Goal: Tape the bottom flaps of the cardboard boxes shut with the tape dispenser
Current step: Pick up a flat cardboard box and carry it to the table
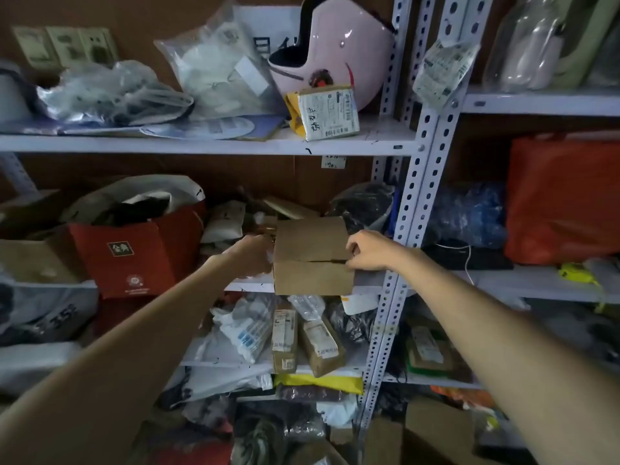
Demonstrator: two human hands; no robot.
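Note:
A small brown cardboard box (312,256) rests on the edge of the middle shelf, its two flaps folded together with the seam running left to right. My left hand (251,255) grips the box's left side; something shiny, perhaps tape, shows by its fingers. My right hand (367,250) pinches the right end of the seam, holding the flaps down. I cannot make out a tape dispenser.
White metal shelving (407,209) holds clutter. A red paper bag (134,256) stands left of the box, black bagged goods (365,203) behind it. A pink helmet (335,52) sits on the upper shelf. Parcels (302,340) fill the shelf below; an orange bag (563,199) lies at the right.

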